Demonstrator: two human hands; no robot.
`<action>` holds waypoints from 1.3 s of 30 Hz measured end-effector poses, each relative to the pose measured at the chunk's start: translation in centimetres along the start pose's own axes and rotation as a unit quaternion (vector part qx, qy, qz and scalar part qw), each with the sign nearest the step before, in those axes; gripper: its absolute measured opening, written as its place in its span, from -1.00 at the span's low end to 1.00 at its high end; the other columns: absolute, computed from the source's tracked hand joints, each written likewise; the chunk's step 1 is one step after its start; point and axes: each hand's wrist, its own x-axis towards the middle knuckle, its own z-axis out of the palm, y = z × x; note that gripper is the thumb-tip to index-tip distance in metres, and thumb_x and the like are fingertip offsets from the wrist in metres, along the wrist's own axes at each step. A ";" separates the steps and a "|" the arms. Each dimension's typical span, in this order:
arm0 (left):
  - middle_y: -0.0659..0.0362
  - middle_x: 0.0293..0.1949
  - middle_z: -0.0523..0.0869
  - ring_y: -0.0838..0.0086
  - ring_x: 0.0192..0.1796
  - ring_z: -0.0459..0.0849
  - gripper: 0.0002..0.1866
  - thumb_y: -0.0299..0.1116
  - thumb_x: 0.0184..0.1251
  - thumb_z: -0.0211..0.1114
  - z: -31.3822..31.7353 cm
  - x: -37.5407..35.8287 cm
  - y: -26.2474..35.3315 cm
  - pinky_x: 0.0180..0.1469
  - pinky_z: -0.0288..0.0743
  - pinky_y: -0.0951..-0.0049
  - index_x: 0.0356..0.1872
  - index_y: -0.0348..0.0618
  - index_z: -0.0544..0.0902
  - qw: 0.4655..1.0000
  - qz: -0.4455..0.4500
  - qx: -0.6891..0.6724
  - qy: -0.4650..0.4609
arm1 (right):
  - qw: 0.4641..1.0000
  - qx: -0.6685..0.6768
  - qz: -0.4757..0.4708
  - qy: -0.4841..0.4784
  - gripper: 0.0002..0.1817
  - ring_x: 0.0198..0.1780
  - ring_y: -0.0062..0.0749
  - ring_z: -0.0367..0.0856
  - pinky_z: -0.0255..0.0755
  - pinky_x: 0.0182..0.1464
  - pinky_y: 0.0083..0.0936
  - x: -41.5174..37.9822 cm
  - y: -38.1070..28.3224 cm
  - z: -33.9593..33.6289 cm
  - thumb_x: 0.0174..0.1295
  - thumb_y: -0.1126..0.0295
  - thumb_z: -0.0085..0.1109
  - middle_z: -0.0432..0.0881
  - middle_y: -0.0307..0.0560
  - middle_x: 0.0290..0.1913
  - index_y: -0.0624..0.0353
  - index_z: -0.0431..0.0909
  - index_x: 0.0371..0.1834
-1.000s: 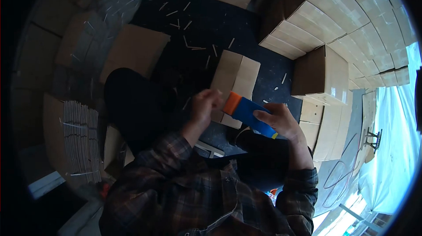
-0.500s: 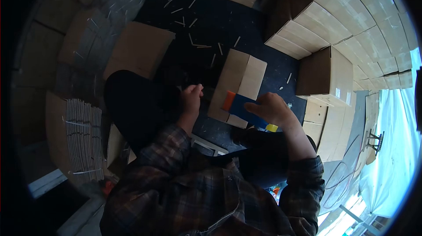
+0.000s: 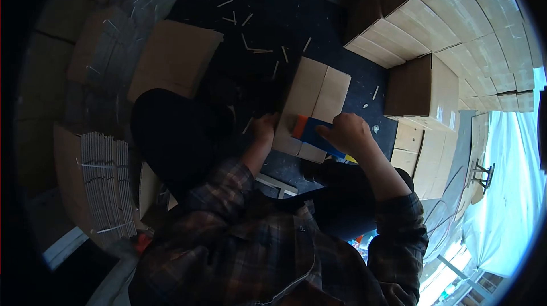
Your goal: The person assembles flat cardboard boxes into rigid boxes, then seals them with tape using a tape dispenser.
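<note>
A closed cardboard box [image 3: 312, 94] stands on the dark floor between my knees, a seam running down its top. My right hand [image 3: 348, 135] is wrapped round a blue tool [image 3: 319, 137] with an orange end, which lies over the near part of the box top. A bit of yellow shows beneath that hand. My left hand [image 3: 264, 128] is at the box's left side, its fingers partly curled and touching or very near the edge. Whether it holds anything is too dark to tell.
Stacked cartons [image 3: 427, 24] rise at the right, with a single box [image 3: 424, 86] beside them. A flat brown carton [image 3: 174, 58] lies at the upper left. Bundled folded cardboard [image 3: 105, 183] stands at the left. Thin strips [image 3: 247, 42] are scattered over the floor.
My left hand has moved right, up to the side of the box. My right hand and the blue tool have shifted slightly up over the box top.
</note>
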 end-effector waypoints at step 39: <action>0.11 0.55 -0.22 0.02 0.56 -0.18 0.41 0.00 -0.31 0.68 1.8 -7.7 9.8 0.29 -0.12 -0.58 0.51 0.10 -0.22 0.826 0.294 0.474 -0.078 | 0.987 0.132 -0.074 -0.045 -0.36 -0.26 -0.25 0.73 0.59 -0.14 -0.44 -0.9 4.7 0.4 0.18 -0.17 0.23 0.71 0.08 -0.26 0.31 0.66 -0.12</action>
